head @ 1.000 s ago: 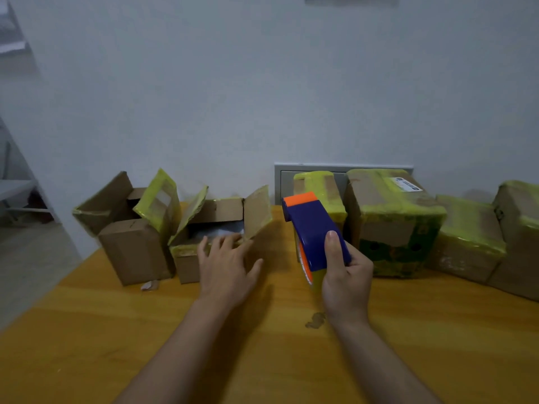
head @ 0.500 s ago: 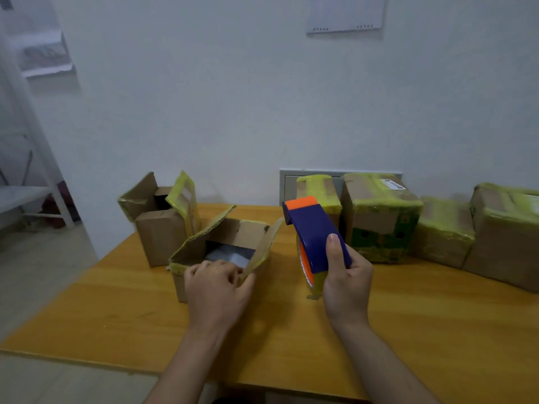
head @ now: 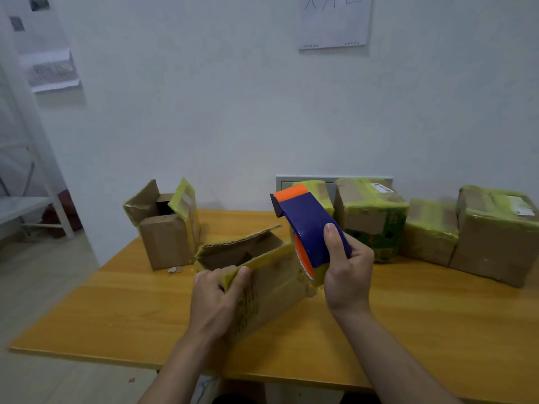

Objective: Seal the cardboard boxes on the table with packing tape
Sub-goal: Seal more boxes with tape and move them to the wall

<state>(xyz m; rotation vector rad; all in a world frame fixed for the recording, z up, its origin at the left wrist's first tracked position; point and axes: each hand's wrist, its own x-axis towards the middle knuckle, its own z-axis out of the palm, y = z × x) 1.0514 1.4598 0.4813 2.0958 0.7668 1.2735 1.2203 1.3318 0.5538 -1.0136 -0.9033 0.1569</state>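
Note:
An open cardboard box (head: 271,284) with yellow tape remnants sits tilted toward me on the wooden table (head: 116,310). My left hand (head: 217,298) grips its near top edge, fingers curled over the rim. My right hand (head: 347,272) holds a blue and orange tape dispenser (head: 309,228) with a yellowish tape roll, just right of the box and above it. A second open box (head: 164,225) stands at the back left, flaps up.
Several boxes wrapped in yellow tape line the back right of the table: a narrow one (head: 318,191), a green-printed one (head: 370,217), a low one (head: 428,231) and a large one (head: 495,234). A white wall rises behind; the table's left and near edges drop to the floor.
My left hand has pulled the open box nearer and tipped it toward me, now gripping its rim. The dispenser stays in my right hand. The camera has tilted up and back.

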